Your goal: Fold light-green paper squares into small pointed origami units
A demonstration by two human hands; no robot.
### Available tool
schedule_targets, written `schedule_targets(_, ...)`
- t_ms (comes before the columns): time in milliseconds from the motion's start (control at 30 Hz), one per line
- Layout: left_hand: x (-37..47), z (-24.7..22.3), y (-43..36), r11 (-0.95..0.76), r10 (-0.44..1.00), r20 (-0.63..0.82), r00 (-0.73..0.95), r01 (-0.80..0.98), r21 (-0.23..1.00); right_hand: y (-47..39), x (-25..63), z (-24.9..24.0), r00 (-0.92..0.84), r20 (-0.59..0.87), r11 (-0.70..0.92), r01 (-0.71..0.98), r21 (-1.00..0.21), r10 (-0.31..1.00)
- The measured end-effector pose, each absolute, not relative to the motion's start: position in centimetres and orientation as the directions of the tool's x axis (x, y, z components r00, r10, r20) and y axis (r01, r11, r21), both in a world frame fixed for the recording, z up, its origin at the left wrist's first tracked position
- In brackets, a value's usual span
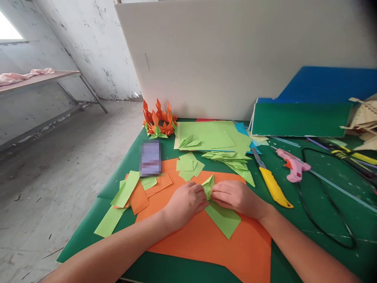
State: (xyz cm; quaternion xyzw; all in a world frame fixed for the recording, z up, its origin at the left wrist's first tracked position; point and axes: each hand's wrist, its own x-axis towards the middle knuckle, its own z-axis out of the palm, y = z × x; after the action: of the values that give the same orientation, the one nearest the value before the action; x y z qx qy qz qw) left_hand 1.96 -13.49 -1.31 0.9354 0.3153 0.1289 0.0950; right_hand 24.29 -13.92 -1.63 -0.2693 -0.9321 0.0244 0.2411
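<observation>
Currently pinching a folded green paper [209, 184] between the left hand [187, 201] and the right hand [237, 196], with fingers of both closed on it, above a large orange sheet [191, 239]. Just below the hands, looking onto a flat green piece [226, 221]. Farther left, on past scattered green and orange cut pieces [125, 192] to a blurred purple object [150, 159]. To the right, over to a yellow-handled cutter [273, 188], then a pink glue gun [293, 167]. Beyond the hands, up to stacked green sheets [209, 133] and, left of those, an orange folded-paper crown [160, 122].
</observation>
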Motion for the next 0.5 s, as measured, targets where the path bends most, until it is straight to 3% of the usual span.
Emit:
schedule_targets(200,2.16,-1.27,-13.52,-0.82,0.571,0.227,0.789,0.535,0.205,-13.97,24.22,-1.73,-0.719,0.464,0.85,0.496,-0.181,0.518)
schedule_targets(367,1.67,-1.01,-13.26,-0.808,0.575,0.243,0.782,0.495,0.318,-13.7,24.76,-1.54,-0.681,0.41,0.789,0.455,-0.412,0.607)
schedule_targets(500,1.37,-0.88,-13.01,-0.807,0.561,0.25,0.789,0.455,0.375,-13.55,24.96,-1.5,-0.679,0.398,0.766,0.405,-0.499,0.618)
